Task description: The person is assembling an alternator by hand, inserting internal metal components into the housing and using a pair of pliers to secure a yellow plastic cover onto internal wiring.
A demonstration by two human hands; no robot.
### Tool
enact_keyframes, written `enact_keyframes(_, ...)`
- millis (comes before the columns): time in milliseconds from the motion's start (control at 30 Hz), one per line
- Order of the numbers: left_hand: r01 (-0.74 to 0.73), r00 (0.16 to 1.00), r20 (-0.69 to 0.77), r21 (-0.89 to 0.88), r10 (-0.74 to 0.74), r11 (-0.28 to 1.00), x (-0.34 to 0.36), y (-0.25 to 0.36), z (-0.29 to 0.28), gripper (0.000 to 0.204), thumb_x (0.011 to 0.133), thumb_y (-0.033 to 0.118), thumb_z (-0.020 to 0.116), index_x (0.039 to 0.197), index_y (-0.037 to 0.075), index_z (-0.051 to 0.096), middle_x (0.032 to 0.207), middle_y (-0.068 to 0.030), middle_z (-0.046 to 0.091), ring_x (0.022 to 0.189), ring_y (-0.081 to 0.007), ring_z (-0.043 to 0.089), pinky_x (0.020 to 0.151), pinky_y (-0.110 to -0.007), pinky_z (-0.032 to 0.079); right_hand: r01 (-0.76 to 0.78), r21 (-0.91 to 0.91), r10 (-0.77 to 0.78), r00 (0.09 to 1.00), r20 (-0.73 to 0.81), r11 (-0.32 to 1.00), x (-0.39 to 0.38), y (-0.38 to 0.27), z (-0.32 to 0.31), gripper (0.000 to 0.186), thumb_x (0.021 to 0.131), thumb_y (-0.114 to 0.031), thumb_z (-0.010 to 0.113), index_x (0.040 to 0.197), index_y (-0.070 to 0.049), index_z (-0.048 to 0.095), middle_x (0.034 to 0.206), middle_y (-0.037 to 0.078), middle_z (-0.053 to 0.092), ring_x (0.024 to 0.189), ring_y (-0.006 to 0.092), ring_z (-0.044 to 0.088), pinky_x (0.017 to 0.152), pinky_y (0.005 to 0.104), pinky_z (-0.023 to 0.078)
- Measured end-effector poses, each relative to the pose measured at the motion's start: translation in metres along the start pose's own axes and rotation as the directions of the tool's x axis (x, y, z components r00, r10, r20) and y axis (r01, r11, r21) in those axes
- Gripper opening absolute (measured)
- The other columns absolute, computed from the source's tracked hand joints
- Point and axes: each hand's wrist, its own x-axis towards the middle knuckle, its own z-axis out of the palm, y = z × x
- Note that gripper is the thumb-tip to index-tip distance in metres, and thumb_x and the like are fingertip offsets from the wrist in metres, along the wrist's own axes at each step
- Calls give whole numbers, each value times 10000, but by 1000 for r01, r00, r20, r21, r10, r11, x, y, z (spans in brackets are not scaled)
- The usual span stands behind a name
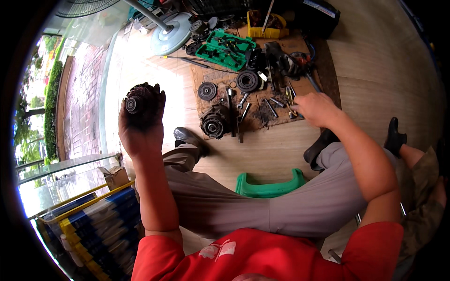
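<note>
Raised at the left, my left hand (pixel 143 133) is closed around a dark, grimy rotor (pixel 146 100) with a small round shaft end. My right hand (pixel 316 108) reaches down to the right side of a brown work board (pixel 255 122), fingers pinched together beside some slim hand tools (pixel 290 96). What they grip is too small to make out. On the board lie a round metal machine housing (pixel 214 124), a pulley (pixel 207 91), a thick dark ring-shaped part (pixel 247 81), a long bar (pixel 230 110), a wrench (pixel 243 99) and several sockets and small tools (pixel 270 108).
Behind the parts lie an open green tool case (pixel 225 49), a yellow bin (pixel 267 32) and dark work gloves (pixel 286 63). A fan base (pixel 171 35) stands at the far left. Near my legs is a green stool (pixel 270 187); a glass display case (pixel 89 210) stands left.
</note>
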Motion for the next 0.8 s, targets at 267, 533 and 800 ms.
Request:
enact_keyframes(267, 81, 983, 174, -76, -67, 994, 2, -2, -6, 430, 948, 235, 456, 1236, -77, 520, 1225, -255, 574, 1204, -420, 512, 1084, -544, 359, -435, 30, 421, 848, -323, 900, 2, 71, -69, 315, 963, -308, 498, 913, -31, 639, 929, 210, 644, 881, 400, 608, 784, 487, 486)
enact_keyframes(533, 94, 986, 147, -69, -83, 993, -1, -6, -1, 440, 956, 258, 461, 1250, -67, 506, 1224, -243, 572, 1208, -421, 502, 1087, -549, 347, -639, 144, 603, 592, -536, 755, -42, 143, -110, 446, 980, -411, 407, 1126, -55, 633, 1100, 225, 630, 1037, 414, 580, 888, 468, 459)
enact_keyframes(800, 151, 963, 241, -113, -120, 982, 4, -16, -7, 429, 951, 230, 448, 1250, -70, 516, 1253, -255, 559, 1227, -426, 492, 1088, -547, 352, -622, 340, 514, 119, -849, 705, -67, 179, -127, 448, 981, -411, 418, 1181, -65, 621, 1145, 204, 632, 1071, 385, 586, 919, 444, 456)
